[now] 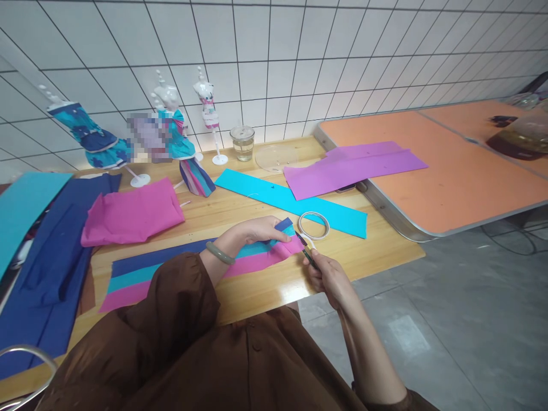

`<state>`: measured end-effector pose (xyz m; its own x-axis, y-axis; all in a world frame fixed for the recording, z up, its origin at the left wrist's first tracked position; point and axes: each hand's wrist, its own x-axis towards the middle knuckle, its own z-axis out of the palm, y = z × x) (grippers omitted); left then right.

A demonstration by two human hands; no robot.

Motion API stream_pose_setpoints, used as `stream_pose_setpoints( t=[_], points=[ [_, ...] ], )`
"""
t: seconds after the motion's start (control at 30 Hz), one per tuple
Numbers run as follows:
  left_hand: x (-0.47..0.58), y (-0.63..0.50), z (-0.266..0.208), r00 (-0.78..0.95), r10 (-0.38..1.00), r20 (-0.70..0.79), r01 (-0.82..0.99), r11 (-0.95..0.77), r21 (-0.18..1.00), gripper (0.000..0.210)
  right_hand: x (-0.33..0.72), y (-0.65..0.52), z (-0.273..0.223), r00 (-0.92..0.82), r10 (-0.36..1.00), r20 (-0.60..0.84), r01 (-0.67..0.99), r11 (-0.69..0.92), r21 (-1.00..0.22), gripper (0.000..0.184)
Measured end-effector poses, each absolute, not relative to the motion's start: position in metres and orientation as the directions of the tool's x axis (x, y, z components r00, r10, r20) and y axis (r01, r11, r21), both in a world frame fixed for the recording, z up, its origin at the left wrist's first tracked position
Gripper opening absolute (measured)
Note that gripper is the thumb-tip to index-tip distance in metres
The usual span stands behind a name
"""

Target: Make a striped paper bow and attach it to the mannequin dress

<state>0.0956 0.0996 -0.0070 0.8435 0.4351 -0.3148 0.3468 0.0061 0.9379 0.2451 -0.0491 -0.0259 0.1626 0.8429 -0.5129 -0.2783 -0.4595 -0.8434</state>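
Note:
A long striped fabric strip (128, 278) in navy, turquoise and pink lies along the front of the table. My left hand (265, 229) pinches its right end, which is lifted and slightly folded. Dark-handled scissors (309, 257) are gripped in my right hand (329, 277), their tip against the strip's pink right edge. How far the blades are apart is too small to tell. Just beyond my hands, a roll of tape (314, 225) rests partly on a flat turquoise fabric strip (334, 214).
Purple fabric (355, 165) bridges the wooden table (385, 257) and an orange table (462, 188). Folded pink cloth (132, 211) and navy fabric (51, 274) lie left. Along the tiled wall stand small dressed mannequins (208, 105) and a lidded glass (242, 144).

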Motion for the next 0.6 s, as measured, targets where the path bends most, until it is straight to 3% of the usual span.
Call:
stream_pose_setpoints(
  t=[0.6],
  points=[
    [0.0959, 0.1022, -0.0066, 0.864, 0.421, -0.278, 0.302, 0.009, 0.953, 0.027, 0.2459, -0.0508, -0.0294, 0.163, 0.853, -0.496, -0.347, -0.421, -0.838, 0.037]
  ],
)
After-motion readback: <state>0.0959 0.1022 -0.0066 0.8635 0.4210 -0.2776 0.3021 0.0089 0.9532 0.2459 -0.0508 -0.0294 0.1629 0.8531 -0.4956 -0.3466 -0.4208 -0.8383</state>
